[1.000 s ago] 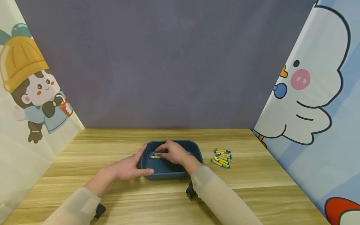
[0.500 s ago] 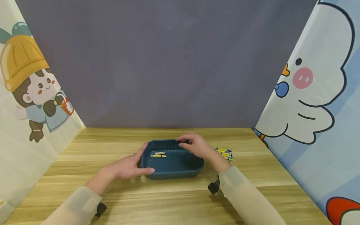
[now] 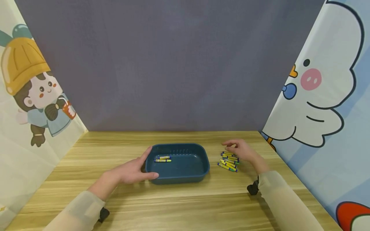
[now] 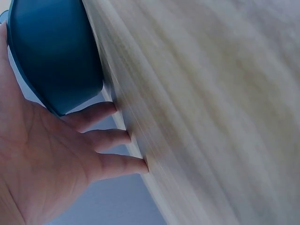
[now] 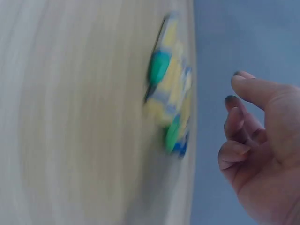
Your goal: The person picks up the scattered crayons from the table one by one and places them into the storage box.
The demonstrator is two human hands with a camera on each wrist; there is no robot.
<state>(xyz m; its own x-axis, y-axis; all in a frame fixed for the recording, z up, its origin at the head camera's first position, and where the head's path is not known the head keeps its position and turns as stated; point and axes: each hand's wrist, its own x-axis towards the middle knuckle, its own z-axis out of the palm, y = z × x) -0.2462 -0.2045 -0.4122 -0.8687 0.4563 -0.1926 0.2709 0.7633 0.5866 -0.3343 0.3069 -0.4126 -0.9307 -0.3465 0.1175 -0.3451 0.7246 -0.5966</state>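
A dark blue rectangular tray (image 3: 179, 180) stands mid-table in the head view, with two yellow-and-blue crayons (image 3: 162, 159) lying side by side in its left part. Against its left end rests my left hand (image 3: 131, 170), thumb at the near side. In the left wrist view, straight fingers of that hand (image 4: 51, 154) touch the table beside the tray wall (image 4: 56, 51). Right of the tray lies a pile of crayons (image 3: 229, 162). My right hand (image 3: 242, 151) hovers just over its far edge, loosely bent and holding nothing; the right wrist view shows the crayons (image 5: 166, 89) blurred.
The wood-grain table (image 3: 173, 205) runs back to a grey wall (image 3: 173, 70). Cartoon-printed panels stand at the left (image 3: 17, 166) and right (image 3: 326, 173). Dark wrist cameras hang under both sleeves.
My right hand has left the tray and moved right to above the crayon pile, uncovering the two crayons inside the tray. The left hand has stayed at the tray's left end.
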